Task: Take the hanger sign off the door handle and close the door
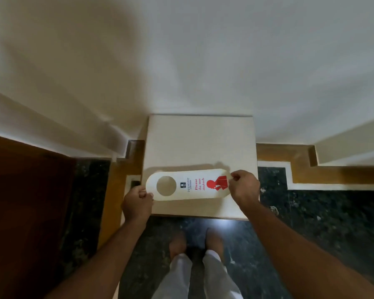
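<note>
Pinching hanger sign (188, 184) (flat) | both hands (137, 205) (244, 189) grasp ends | white pillar (200, 143) behind | door (26, 212) left

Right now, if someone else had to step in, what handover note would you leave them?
Left hand: pinching the hole end of the hanger sign.
Right hand: pinching the printed end.
The sign is held flat between both hands in front of a white pillar, so it is already off the handle.
A dark wooden panel on the left may be the door; no handle shows.
Left: put the sign down or keep it in one hand, then close the door.
</note>
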Available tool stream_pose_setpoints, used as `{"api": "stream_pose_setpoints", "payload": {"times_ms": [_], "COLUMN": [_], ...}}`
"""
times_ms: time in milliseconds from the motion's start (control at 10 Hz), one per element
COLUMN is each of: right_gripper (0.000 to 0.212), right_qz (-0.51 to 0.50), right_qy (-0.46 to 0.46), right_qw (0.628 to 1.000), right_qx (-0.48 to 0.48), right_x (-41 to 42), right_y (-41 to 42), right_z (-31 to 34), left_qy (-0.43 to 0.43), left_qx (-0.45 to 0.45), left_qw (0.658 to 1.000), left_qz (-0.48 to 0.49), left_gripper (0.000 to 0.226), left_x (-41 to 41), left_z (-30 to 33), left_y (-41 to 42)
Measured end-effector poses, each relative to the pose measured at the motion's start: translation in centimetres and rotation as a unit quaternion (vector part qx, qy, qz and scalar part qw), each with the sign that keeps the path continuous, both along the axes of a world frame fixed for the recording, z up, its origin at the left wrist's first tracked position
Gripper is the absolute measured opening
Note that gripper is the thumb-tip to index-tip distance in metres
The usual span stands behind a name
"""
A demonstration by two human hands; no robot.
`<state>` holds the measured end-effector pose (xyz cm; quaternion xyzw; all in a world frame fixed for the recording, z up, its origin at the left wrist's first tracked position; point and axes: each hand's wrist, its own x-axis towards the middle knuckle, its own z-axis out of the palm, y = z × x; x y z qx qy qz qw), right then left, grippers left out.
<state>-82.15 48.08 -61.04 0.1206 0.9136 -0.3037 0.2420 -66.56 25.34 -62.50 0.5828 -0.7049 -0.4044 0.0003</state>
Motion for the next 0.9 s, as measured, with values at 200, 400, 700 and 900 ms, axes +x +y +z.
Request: {"api": "stream_pose_setpoints", "payload": {"times_ms": [200, 400, 700, 900], "right_gripper": [0.027, 0.024, 0.025, 0.028], "right_qz": [0.013, 0.041, 0.036, 0.001], "right_qy": [-0.029, -0.015, -0.058, -0.076], "right_qw": [0.998, 0.996, 0.996, 0.997], "right_qx": [0.054, 0.073, 0.056, 0.033], "right_x": [-0.5, -1.2, -1.6, -0.3], "right_y": [2.6, 3.5, 3.7, 2.8], "right_z": [-6.7, -8.8, -10.2, -9.1], "left_qy": [-0.080, -0.111, -0.128, -0.146], "left_qx": [-0.001, 0.000, 0.074, 0.052], "left_qw": [0.995, 0.990, 0.986, 0.969], "left_qz": [-0.059, -0.090, -0.080, -0.193], "left_gripper": [0.028, 0.028, 0.021, 0.056], "left_x": [-2.3, -3.9, -5.5, -5.6], "left_z": [-7.0, -9.1, -9.9, -7.7], "left_y": [2.1, 2.8, 2.9, 2.4]}}
